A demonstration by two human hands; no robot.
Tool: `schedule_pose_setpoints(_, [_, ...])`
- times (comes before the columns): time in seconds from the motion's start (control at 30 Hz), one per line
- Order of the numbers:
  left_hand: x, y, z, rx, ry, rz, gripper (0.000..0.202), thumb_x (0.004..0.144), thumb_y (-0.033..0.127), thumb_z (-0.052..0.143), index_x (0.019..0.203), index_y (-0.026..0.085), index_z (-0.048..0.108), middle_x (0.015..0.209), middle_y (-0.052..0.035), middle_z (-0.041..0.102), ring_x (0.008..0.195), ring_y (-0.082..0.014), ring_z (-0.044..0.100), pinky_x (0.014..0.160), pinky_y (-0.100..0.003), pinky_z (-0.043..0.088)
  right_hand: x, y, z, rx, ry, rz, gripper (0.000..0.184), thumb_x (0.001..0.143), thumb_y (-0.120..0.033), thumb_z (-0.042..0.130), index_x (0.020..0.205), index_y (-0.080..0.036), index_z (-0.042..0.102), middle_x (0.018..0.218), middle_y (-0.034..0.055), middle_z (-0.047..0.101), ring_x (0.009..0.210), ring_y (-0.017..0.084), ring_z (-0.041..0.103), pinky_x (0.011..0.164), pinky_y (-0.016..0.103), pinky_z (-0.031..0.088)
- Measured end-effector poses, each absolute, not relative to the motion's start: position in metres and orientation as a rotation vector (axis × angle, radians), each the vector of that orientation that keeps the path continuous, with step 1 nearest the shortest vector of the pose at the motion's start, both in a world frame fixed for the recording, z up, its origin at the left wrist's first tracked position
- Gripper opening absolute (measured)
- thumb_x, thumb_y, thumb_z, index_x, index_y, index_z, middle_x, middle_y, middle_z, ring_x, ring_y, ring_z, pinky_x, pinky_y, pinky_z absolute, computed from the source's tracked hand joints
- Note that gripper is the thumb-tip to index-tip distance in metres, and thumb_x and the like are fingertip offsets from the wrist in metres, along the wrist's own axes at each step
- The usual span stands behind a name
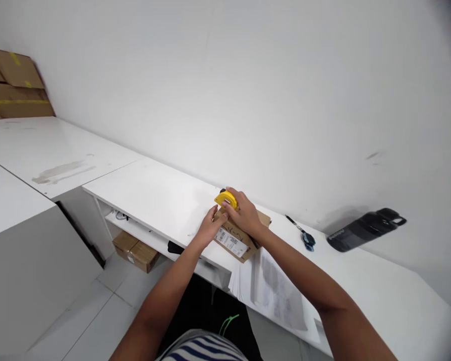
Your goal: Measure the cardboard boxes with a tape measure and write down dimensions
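A yellow tape measure with a dark part at its top is held in my right hand, just above the far end of a small brown cardboard box. The fingers of that hand wrap round the casing. My left hand rests at the left side of the box, its fingers apart and close below the tape measure. A white printed label and dark handwriting show on the box's top. My wrists and fingers hide part of the box.
A black bottle lies right on the white table, beside a small dark blue-black item with a strap. Paper sheets lie near the front edge. Another carton sits below; stacked cartons stand far left.
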State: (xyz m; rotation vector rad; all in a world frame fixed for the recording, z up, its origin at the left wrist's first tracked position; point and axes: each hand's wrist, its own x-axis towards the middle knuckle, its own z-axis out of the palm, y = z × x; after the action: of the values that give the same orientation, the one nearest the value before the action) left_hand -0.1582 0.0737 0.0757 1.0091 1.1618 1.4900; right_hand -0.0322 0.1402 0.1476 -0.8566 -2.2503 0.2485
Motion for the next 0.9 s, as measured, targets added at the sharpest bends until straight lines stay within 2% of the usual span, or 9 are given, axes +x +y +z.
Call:
schedule_pose_setpoints(0.07, [-0.151, 0.078, 0.075, 0.993, 1.136, 1.517, 0.064, 0.084, 0.045, 0.061, 0.141, 0.019, 0.046, 0.137, -0.0126, 0.057, 0.123, -0.0275, 0.056, 0.102, -0.040, 0.045, -0.029, 0.146, 0.155, -0.930, -2.320, 0.081, 0.051, 0.093, -0.050, 0.046, 0.137, -0.024, 0.050, 0.110, 0.0109, 0.063, 0.093, 0.026, 0.063, 0.079, 0.037, 0.049])
schedule_pose_setpoints(0.13, [-0.147, 0.081, 0.076, 0.999, 1.192, 1.574, 0.065, 0.084, 0.039, 0.061, 0.145, 0.021, 0.041, 0.141, -0.0115, 0.053, 0.124, -0.0259, 0.055, 0.103, -0.037, 0.044, -0.026, 0.155, 0.164, -0.939, -2.394, 0.033, 0.050, 0.093, -0.050, 0.046, 0.137, -0.025, 0.051, 0.108, 0.0099, 0.063, 0.090, 0.026, 0.063, 0.077, 0.036, 0.049])
schedule_pose_setpoints(0.27, [-0.144, 0.085, 0.079, 1.006, 1.312, 1.644, 0.072, 0.084, 0.031, 0.059, 0.150, 0.028, 0.030, 0.148, -0.0096, 0.046, 0.123, -0.0243, 0.055, 0.100, -0.037, 0.046, -0.021, 0.171, 0.174, -0.832, -2.521, 0.238, 0.046, 0.091, -0.049, 0.053, 0.132, -0.029, 0.053, 0.116, 0.0052, 0.064, 0.099, 0.023, 0.062, 0.085, 0.035, 0.048])
schedule_pose_setpoints(0.37, [-0.142, 0.087, 0.078, 1.038, 1.306, 1.658, 0.067, 0.083, 0.031, 0.059, 0.147, 0.026, 0.038, 0.142, -0.0087, 0.053, 0.119, -0.0250, 0.057, 0.101, -0.038, 0.046, -0.018, 0.173, 0.178, -0.820, -2.578, 0.295, 0.050, 0.084, -0.045, 0.063, 0.131, -0.029, 0.052, 0.122, 0.0040, 0.064, 0.105, 0.024, 0.061, 0.087, 0.037, 0.048])
schedule_pose_setpoints(0.47, [-0.138, 0.089, 0.078, 1.018, 1.324, 1.673, 0.058, 0.085, 0.032, 0.058, 0.141, 0.022, 0.047, 0.133, -0.0102, 0.060, 0.117, -0.0267, 0.058, 0.101, -0.039, 0.046, -0.019, 0.170, 0.186, -0.866, -2.682, 0.262, 0.052, 0.084, -0.039, 0.063, 0.133, -0.028, 0.050, 0.120, 0.0054, 0.065, 0.101, 0.025, 0.062, 0.085, 0.037, 0.047])
schedule_pose_setpoints(0.63, [-0.136, 0.092, 0.082, 0.992, 1.378, 1.670, 0.048, 0.087, 0.031, 0.053, 0.133, 0.019, 0.056, 0.134, -0.0101, 0.060, 0.120, -0.0253, 0.057, 0.102, -0.038, 0.045, -0.007, 0.158, 0.204, -0.954, -2.806, 0.183, 0.053, 0.082, -0.034, 0.064, 0.133, -0.029, 0.051, 0.118, 0.0074, 0.065, 0.097, 0.027, 0.062, 0.079, 0.036, 0.047])
schedule_pose_setpoints(0.9, [-0.137, 0.092, 0.081, 1.023, 1.358, 1.658, 0.047, 0.086, 0.030, 0.055, 0.131, 0.018, 0.058, 0.128, -0.0088, 0.064, 0.114, -0.0234, 0.061, 0.100, -0.035, 0.047, 0.090, 0.125, 0.205, -1.166, -2.792, 0.218, 0.049, 0.086, -0.041, 0.058, 0.134, -0.035, 0.050, 0.116, 0.0066, 0.065, 0.090, 0.026, 0.064, 0.075, 0.037, 0.049])
